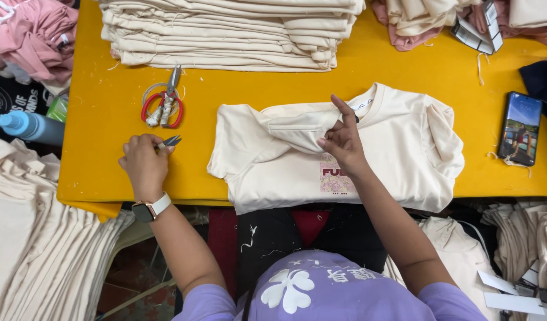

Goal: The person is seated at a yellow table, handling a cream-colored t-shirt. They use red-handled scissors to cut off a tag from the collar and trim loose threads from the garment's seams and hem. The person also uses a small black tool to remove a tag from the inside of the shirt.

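Note:
A cream T-shirt [398, 148] with a small printed patch lies on the yellow table [368, 71], partly folded. My right hand [343, 139] pinches a fold of its cloth near the collar, forefinger pointing up. My left hand [144, 163] rests on the table to the shirt's left, closed around small thread snips [171, 141] whose metal tips poke out past the fingers. A watch with a white band sits on that wrist.
Red-handled scissors [164, 107] lie behind my left hand. A tall stack of folded cream shirts [232, 35] fills the table's far side. A phone [520, 128] lies at the right edge. A blue bottle [30, 126] and pink garments [35, 32] are at the left.

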